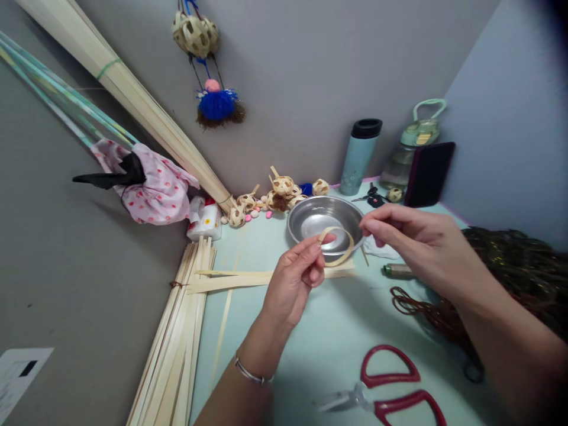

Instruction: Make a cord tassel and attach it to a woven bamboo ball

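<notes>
A thin pale strip, looking like bamboo, is bent into a ring (352,247) between the thumb and fingers of my left hand (290,275). Behind that ring stands a steel bowl (296,222) on the pale green tabletop. My right hand (417,242) is raised by the bowl's right rim, thumb and fingertips pinched together. Whatever lies between those fingertips, if anything, is too small to make out. Flat pale strips (239,281) lie under and left of my left hand. Red-handled scissors (364,390) rest at the front, blades apart.
Woven balls (283,185) and small pink beads line the back, beside a blue tumbler (360,157), a green-lidded bottle (402,160) and a phone (429,174). Bundled strips (173,355) stand left. Brown cord (417,305) and dark glittery yarn (515,266) lie right.
</notes>
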Demonstrator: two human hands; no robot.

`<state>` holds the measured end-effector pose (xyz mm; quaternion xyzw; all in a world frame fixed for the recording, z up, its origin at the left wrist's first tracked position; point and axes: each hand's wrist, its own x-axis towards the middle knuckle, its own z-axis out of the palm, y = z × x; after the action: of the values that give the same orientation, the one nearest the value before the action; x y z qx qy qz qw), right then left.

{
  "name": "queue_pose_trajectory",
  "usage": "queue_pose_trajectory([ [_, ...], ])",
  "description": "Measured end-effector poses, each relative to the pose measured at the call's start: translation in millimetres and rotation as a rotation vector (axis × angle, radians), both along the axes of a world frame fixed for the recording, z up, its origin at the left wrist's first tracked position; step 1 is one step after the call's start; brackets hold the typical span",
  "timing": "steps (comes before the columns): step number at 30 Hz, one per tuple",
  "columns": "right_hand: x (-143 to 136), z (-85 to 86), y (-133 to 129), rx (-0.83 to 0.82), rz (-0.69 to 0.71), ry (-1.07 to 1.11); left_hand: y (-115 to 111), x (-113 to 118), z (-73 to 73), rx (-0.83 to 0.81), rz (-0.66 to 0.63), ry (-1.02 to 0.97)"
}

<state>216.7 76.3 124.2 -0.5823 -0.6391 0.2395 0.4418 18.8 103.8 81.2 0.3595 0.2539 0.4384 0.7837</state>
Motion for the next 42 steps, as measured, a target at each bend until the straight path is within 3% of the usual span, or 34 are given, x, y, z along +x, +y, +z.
queue_pose_trajectory([
  [4, -18, 3.0, -11, -0.021, 0.001, 0.004, -3, 2, 1.9, -0.05, 0.038, -0.039],
  [9, -38, -6.8, -12, -0.15, 0.198, 0.038, -10, 9, 0.4, -0.053, 0.067, 0.018],
  [15, -42, -11.3, -8, -0.113, 0.177, 0.17, -14, 12, -1.8, 0.04, 0.041, 0.058],
  [19, -40, -2.8, -12, -0.126, 0.211, 0.125, -12, 9, -0.9, 0.071, 0.137, 0.111],
  [22, -39, 3.0, -16, -0.024, 0.19, 0.075, -11, 7, 0.2, 0.197, 0.222, 0.245],
  [25, -36, 4.1, -17, 0.004, 0.245, 0.165, -13, 7, 1.5, 0.388, 0.237, 0.407],
  [30, -26, -1.4, -11, -0.153, 0.305, 0.329, -14, 2, 5.2, 0.684, 0.158, 0.602],
  [34, -16, -4.1, -7, -0.254, 0.313, 0.492, -9, -11, 16.7, 0.852, -0.083, 0.648],
  [37, -14, -4.9, -6, -0.334, 0.362, 0.596, -8, -19, 25.7, 0.874, -0.271, 0.612],
  [42, -17, -8.8, -5, -0.348, 0.409, 0.695, -9, -18, 24.2, 0.735, -0.29, 0.544],
])
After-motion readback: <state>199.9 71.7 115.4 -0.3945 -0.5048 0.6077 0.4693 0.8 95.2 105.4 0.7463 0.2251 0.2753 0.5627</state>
